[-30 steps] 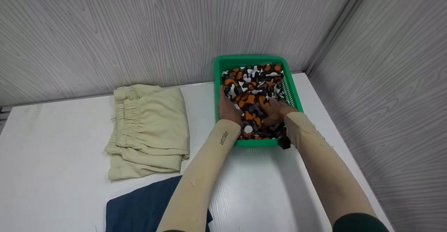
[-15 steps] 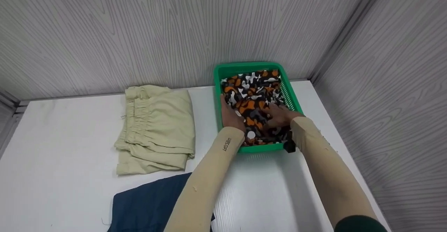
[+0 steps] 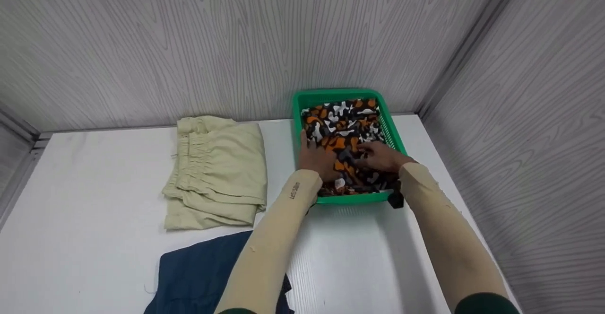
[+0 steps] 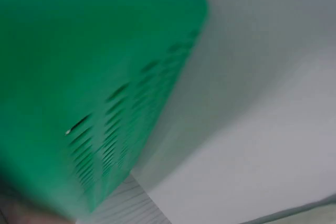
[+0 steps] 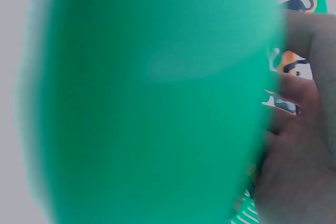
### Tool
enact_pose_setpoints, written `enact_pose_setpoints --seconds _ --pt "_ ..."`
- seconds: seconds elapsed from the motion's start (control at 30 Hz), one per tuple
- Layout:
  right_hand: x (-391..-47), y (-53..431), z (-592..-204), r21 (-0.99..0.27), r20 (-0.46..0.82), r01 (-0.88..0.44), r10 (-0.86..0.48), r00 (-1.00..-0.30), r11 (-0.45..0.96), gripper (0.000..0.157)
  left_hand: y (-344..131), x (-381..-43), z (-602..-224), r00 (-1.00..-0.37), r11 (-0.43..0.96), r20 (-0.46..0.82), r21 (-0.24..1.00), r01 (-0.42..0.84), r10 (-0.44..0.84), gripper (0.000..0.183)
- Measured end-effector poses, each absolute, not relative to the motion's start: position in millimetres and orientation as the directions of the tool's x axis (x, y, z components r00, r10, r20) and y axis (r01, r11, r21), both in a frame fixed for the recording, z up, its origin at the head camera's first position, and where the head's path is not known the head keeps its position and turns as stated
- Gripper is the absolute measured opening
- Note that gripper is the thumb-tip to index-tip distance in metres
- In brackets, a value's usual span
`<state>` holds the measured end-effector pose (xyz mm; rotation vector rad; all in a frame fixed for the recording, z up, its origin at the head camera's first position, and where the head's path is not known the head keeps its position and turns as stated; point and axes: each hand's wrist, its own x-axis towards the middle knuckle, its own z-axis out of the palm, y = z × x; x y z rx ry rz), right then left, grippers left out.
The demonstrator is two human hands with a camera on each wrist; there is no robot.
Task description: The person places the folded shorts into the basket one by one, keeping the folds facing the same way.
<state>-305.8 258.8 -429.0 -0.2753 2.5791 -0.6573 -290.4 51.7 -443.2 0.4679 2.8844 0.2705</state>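
Note:
A folded camouflage cloth garment (image 3: 341, 115) in orange, black, grey and white lies inside a green plastic basket (image 3: 352, 200). My left hand (image 3: 317, 161) is over its left side, back of the hand up, fingers pointing away and touching the cloth. On the right side my right hand (image 3: 382, 157) reaches in over the rim, its fingers spread and slightly bent on the fabric. The left wrist view holds mostly the slotted basket wall (image 4: 105, 40). In the right wrist view the blurred rim (image 5: 168, 103) hides part of the right hand (image 5: 307, 135).
Beige folded elastic-waist trousers (image 3: 220, 172) lie on the white table (image 3: 94, 219) left of the basket. Nearer, a dark blue folded garment (image 3: 198, 266) is partly under the left forearm. Grey wood-grain panels (image 3: 227, 44) stand behind and at the right.
My left hand has turned from the basket's left side onto the cloth, its fingers spreading. The right hand's fingers have bent a little. The head view has shifted slightly.

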Motion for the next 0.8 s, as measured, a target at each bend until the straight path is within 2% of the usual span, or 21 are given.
enact_pose_setpoints --seconds 0.07,0.13,0.27,0.43,0.6,0.8 --pt "-294 262 -426 -0.583 -0.295 -0.065 -0.286 -0.912 0.810 0.058 39 -280 -435 -0.874 0.874 -0.116 0.192 0.446 0.472 0.038" --pt "-283 264 -421 -0.641 -0.213 -0.070 -0.266 -0.940 0.764 0.053 21 -269 -425 -0.859 0.809 -0.033 0.356 0.468 0.512 0.039" --pt "-264 265 -405 -0.706 -0.045 -0.132 -0.229 -0.972 0.696 0.043 -33 -239 -408 -0.847 0.717 0.111 0.483 0.503 0.520 0.037" --pt "-240 269 -400 -0.748 0.131 -0.214 -0.176 -0.976 0.629 0.035 -115 -193 -414 -0.844 0.693 0.222 0.490 0.529 0.487 0.031" --pt "-196 269 -414 -0.773 0.216 -0.223 -0.084 -0.973 0.595 0.030 -179 -133 -444 -0.865 0.699 0.197 0.520 0.491 0.461 0.036" --pt "-137 252 -454 -0.685 0.385 -0.342 -0.079 -0.920 0.644 0.028 -220 -70 -489 -0.880 0.744 0.023 0.524 0.415 0.474 0.059"
